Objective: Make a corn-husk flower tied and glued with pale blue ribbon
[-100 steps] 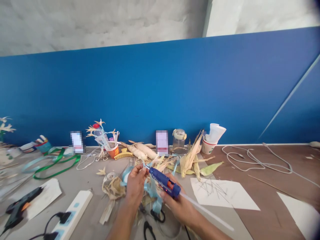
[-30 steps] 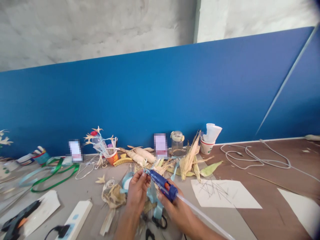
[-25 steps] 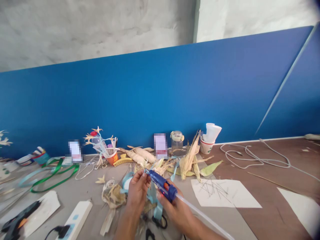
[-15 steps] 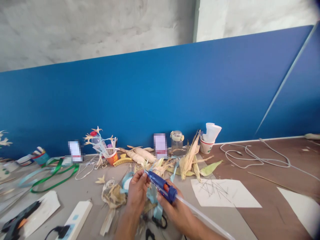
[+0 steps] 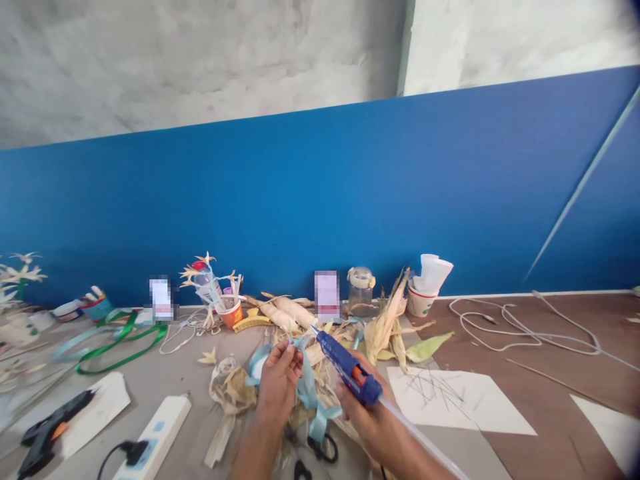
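Observation:
My right hand [image 5: 373,420] grips a blue glue gun [image 5: 347,367] with an orange trigger and a clear glue stick [image 5: 425,440] sticking out behind. Its nozzle points up and left, a short way from my left hand. My left hand [image 5: 279,383] pinches a small pale piece at the end of a light blue ribbon [image 5: 310,393], which loops down between both hands. Dry corn husks [image 5: 385,320] lie just beyond the hands.
A black glue gun [image 5: 47,430] and a white power strip [image 5: 155,427] lie at the left. Green ribbon [image 5: 117,333], an orange cup [image 5: 231,312], a glass jar [image 5: 361,290], a paper cup [image 5: 419,300], white cables [image 5: 520,327] and paper sheets [image 5: 455,393] spread across the table. Scissors [image 5: 320,448] lie below the hands.
The glue gun's nozzle has drawn back to the right, away from my left hand's fingertips. The view has shifted slightly.

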